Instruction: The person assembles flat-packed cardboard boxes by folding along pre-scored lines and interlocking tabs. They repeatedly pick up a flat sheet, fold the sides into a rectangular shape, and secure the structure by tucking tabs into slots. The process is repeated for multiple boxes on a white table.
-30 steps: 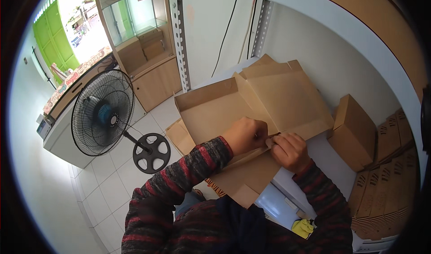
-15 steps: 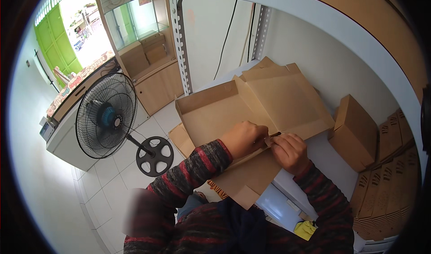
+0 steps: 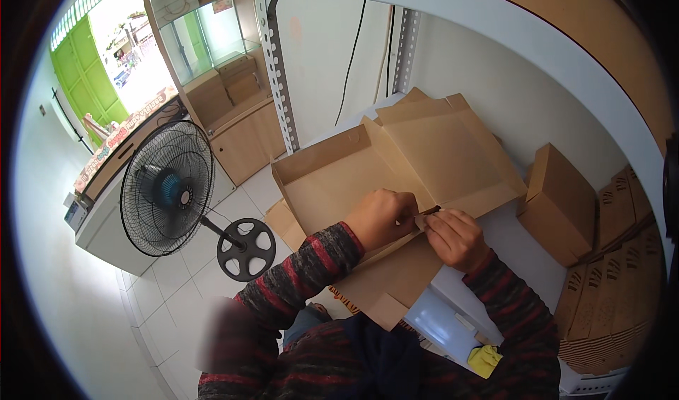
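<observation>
A brown cardboard box (image 3: 332,184) lies opened out on the white surface, its far and left walls upright and its broad lid flap (image 3: 453,142) spread to the right. At its near right corner, my left hand (image 3: 385,217) is closed, the fingers curled against the board. Just right of it, my right hand (image 3: 456,239) pinches the same corner between thumb and fingers. A short dark strip shows between the two hands; whether it is a slot or a separate thing I cannot tell. The near flap (image 3: 385,287) hangs out below my hands, toward my body.
A closed cardboard box (image 3: 559,205) stands at right, beside stacks of flat folded boxes (image 3: 608,287). A yellow crumpled item (image 3: 484,361) lies near my right forearm. On the tiled floor at left stands a black fan (image 3: 170,188). A white perforated shelf post (image 3: 277,67) rises behind.
Both hands stay at the box corner with only slight finger movement; the left hand has turned a little. The whole view has shifted slightly.
</observation>
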Available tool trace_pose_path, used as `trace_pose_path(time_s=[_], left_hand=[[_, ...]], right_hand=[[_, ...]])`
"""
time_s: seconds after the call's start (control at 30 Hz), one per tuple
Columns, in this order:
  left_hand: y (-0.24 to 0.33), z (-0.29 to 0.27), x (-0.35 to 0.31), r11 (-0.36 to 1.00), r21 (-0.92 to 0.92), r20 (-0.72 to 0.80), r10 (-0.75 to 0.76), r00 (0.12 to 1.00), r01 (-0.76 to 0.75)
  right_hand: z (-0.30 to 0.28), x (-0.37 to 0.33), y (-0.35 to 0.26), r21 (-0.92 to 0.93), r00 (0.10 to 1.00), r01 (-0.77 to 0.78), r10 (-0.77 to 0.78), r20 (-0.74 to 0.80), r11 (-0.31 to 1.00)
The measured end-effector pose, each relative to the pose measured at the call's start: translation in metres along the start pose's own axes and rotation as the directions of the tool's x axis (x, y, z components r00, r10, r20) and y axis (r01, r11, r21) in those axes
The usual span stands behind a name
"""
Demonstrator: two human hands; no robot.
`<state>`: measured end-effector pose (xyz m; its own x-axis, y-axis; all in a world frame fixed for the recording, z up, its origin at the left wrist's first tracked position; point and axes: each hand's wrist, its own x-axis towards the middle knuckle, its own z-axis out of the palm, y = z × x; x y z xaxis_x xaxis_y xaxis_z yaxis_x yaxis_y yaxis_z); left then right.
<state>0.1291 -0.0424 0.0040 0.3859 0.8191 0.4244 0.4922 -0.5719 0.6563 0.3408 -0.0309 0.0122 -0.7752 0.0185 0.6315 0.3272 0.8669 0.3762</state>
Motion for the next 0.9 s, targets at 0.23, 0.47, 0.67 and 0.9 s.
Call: trace_pose_path(time_s=[0.23,0.47,0.67,0.9], left_hand=[[0.0025,-0.0033,0.0017,1.000,0.002,0.000,-0.017,1.000,0.017],[0.0035,-0.0055,0.0010,1.000,0.010,0.014,0.029,0.999,-0.030],[0.0023,-0.0034,-0.0008,1.000,-0.012,-0.020,0.021,1.000,-0.021],[-0.0051,-0.0017,-0.0011,0.984,-0.178,0.031,-0.028,0.999,0.033]], right_hand=[[0.0012,0.0008,-0.0005,0.002,1.000,-0.015,0.015,-0.013,1.000],[0.0008,0.0010,-0.0024,0.013,0.999,-0.051,0.052,-0.012,0.999],[0.0006,0.0048,-0.0015,0.004,0.999,-0.014,0.014,-0.032,1.000],[0.0016,0.0021,-0.0008,0.049,0.999,-0.023,0.025,-0.041,0.999]])
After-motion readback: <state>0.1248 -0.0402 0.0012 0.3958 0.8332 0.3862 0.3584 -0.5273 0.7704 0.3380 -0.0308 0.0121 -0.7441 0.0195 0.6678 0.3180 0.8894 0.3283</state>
